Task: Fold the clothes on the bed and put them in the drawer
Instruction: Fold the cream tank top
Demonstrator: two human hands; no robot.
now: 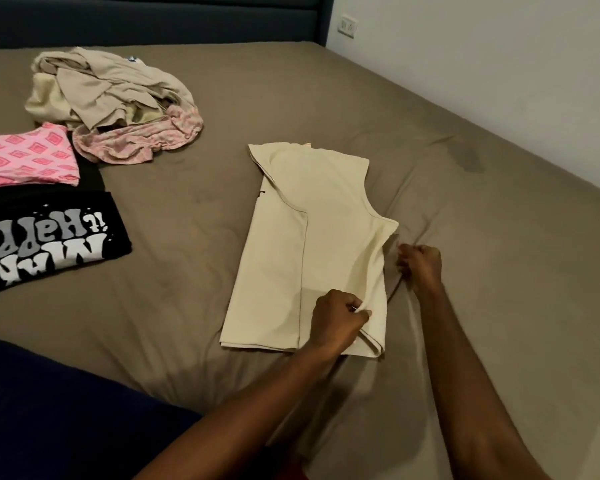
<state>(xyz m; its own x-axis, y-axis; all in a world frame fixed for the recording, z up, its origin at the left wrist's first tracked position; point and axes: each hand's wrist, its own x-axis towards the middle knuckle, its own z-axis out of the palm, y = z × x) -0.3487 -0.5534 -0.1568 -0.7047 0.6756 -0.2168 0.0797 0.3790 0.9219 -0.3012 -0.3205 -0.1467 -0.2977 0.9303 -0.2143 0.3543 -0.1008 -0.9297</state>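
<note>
Five garments or garment groups lie on the brown bed sheet (194,237) as I view it through the head camera: one cream shirt (309,244) at centre, partly folded lengthwise; one black T-shirt (49,237) at 9 o'clock; one pink patterned piece (25,157) just beyond it, overlapping a black layer; one pink floral piece (139,143) at 10 o'clock; and one beige heap (104,84) touching it at 11 o'clock, whose separate items I cannot count.

Two hands reach in from 5 o'clock, forearms bare and extended. My left hand (336,317) rests on the near right part of the cream shirt, fingers curled, pinching a fold of the cloth near its hem. My right hand (420,265) sits just beside the shirt's right edge at 3 o'clock, fingers curled tight; whether it grips the shirt's edge or the sheet I cannot tell.

One printed legend is legible, upside down on the black T-shirt: "Happen!!" in grey, with larger white letters below it cut off by the frame edge. One wall socket (347,26) sits at 1 o'clock, beside the dark headboard (153,19).
</note>
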